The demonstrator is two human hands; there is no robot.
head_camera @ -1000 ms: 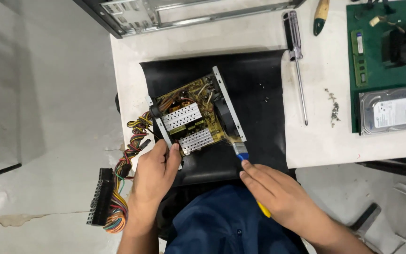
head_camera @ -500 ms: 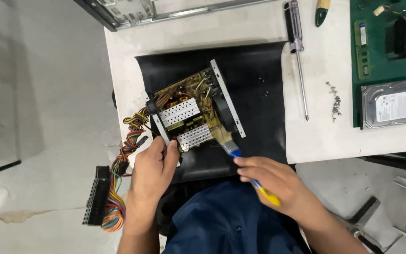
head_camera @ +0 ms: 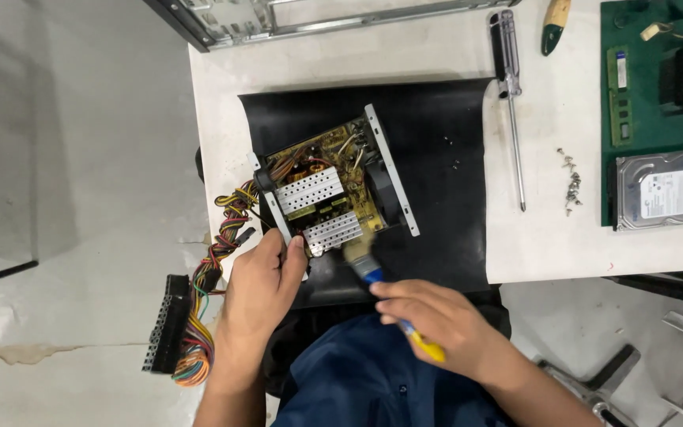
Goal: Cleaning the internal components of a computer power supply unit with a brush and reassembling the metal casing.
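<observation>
Blurred brush [head_camera: 367,265] bristles on power supply [head_camera: 327,192]; right hand [head_camera: 436,324] hides handle.

A single head-worn camera looks almost straight down from above the person's lap, fairly near. It faces the near edge of the white tabletop [head_camera: 547,237], which fills the upper right. The floor [head_camera: 65,198] takes the left, and both forearms enter from the bottom.
</observation>
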